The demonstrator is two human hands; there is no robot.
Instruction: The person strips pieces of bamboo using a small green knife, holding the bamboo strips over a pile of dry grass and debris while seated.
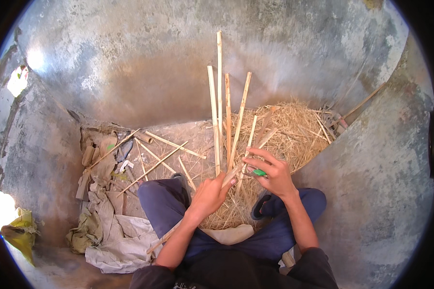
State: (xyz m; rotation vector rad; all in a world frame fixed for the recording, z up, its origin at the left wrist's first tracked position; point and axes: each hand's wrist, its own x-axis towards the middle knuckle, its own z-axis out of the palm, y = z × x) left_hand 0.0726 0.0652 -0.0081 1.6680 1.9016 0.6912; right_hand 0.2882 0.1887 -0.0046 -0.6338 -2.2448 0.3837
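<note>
My left hand [208,196] is closed around a long pale wooden stick [232,174], which slants from beside my left forearm up toward the right. Close to its upper part, my right hand [276,177] is curled around a small green-handled tool [259,172]. A short dark part of that tool points at the stick; its exact kind is too small to tell. Beyond my hands, several peeled sticks stand upright, among them a tall one [219,72] and a reddish one [228,106]. Thin shavings [224,214] lie between my legs.
A big heap of shavings [299,125] rises at the far right against the grey wall [178,58]. Loose sticks [154,166] lie crossed on the floor at left. Crumpled pale sacking [125,243] sits beside my left knee. Another wall [371,202] closes off the right.
</note>
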